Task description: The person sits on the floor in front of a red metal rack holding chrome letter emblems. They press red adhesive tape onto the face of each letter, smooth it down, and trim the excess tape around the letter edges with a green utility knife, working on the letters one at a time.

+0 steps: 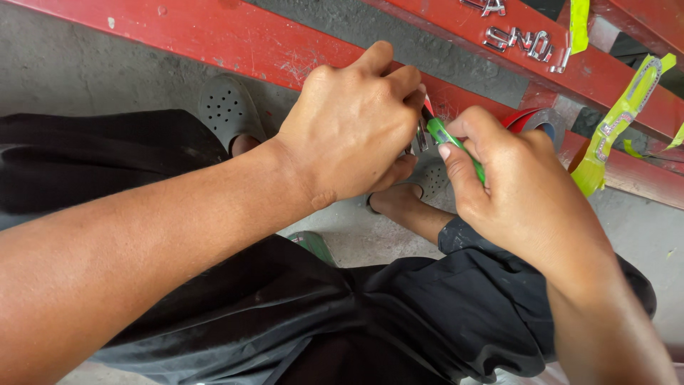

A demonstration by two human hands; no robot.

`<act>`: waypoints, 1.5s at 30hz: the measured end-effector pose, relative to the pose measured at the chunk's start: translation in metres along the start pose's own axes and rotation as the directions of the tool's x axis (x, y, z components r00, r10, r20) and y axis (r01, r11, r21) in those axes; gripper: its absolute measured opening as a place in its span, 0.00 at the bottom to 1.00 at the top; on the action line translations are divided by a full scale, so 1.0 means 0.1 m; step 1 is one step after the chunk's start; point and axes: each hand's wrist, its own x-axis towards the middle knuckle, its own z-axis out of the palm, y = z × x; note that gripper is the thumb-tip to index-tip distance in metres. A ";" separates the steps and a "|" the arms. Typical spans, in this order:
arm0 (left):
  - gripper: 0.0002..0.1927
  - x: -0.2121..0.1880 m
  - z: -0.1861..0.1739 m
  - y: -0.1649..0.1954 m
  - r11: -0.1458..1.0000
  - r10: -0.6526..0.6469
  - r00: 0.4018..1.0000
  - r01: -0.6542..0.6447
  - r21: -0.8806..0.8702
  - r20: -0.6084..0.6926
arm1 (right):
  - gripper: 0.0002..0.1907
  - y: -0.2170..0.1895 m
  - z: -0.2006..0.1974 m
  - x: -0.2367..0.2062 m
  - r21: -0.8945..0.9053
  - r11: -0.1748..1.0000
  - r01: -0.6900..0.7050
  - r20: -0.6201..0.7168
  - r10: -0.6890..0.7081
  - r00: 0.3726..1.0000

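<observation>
Gripped a small chrome piece [420, 137] in the left hand [349, 128], fingers curled tight around it, just above the red beam [235, 43]. Pinched a green knife [456, 150] in the right hand [520, 192], its tip touching the chrome piece. Squatted in black trousers [399, 314] and grey clogs [228, 107] on concrete. Left chrome letters [527, 43] and yellow-green tape strips [613, 128] on the beams beyond.

A single head-worn view looks steeply down, very close over both bare hands, toward black-trousered knees, grey concrete floor [78, 64] and red metal beams [214, 36].
</observation>
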 end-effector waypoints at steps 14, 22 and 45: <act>0.28 -0.01 -0.06 -0.06 0.994 -0.009 0.997 0.001 -0.105 -0.079 | 0.08 -0.10 -0.15 -0.12 -0.149 0.989 -0.012 -0.095 -0.003 0.996; 0.29 0.03 -0.06 -0.02 0.992 -0.036 0.995 0.024 -0.126 -0.092 | 0.07 -0.04 -0.02 -0.12 0.043 0.998 -0.046 -0.104 0.050 0.993; 0.30 -0.04 0.05 -0.07 0.996 -0.011 0.984 -0.005 -0.088 -0.175 | 0.06 -0.15 0.06 -0.02 0.064 0.994 -0.091 -0.088 0.097 0.991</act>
